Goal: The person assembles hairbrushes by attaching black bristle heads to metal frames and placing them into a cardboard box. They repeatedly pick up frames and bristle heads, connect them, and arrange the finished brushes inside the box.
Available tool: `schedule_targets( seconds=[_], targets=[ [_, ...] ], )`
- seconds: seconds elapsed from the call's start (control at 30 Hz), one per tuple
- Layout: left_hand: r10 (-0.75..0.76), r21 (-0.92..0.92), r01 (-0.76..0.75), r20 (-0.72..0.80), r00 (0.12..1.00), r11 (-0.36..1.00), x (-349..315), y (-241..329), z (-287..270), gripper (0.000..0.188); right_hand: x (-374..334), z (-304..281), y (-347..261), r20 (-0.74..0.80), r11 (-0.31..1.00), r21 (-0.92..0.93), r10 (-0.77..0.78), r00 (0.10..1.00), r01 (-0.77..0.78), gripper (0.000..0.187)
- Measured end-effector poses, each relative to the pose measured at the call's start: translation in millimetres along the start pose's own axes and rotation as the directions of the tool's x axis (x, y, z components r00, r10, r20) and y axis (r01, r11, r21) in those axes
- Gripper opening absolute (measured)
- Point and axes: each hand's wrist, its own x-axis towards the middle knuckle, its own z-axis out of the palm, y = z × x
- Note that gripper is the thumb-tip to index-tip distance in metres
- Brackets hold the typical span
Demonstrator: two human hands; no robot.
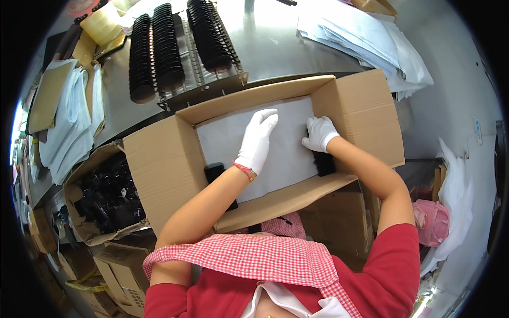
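Note:
An open cardboard box lies in front of me, its bottom lined with a white sheet. My right hand, in a white glove, is by the box's right wall, fingers bent over a dark, fuzzy-edged black piece that runs along that wall. The hand covers part of the piece. My left hand, also gloved, hovers over the middle of the sheet, fingers extended and nothing visible in it. Another black piece lies at the box's left end, partly hidden by my left forearm.
On the metal table beyond stands a rack holding rows of black discs. White sheets are stacked at far right. A carton of shiny black wrapped items stands at left, and a pink bag at right.

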Motion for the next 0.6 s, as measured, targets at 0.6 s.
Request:
schedule_targets(
  seconds=[0.6],
  targets=[
    [0.484,0.763,0.125,-0.518,0.705,0.634,0.7,59.0,-189.0,0.041,55.0,-166.7,-179.0,-0.592,0.369,0.720,-0.116,0.798,0.588,0.060]
  ],
)
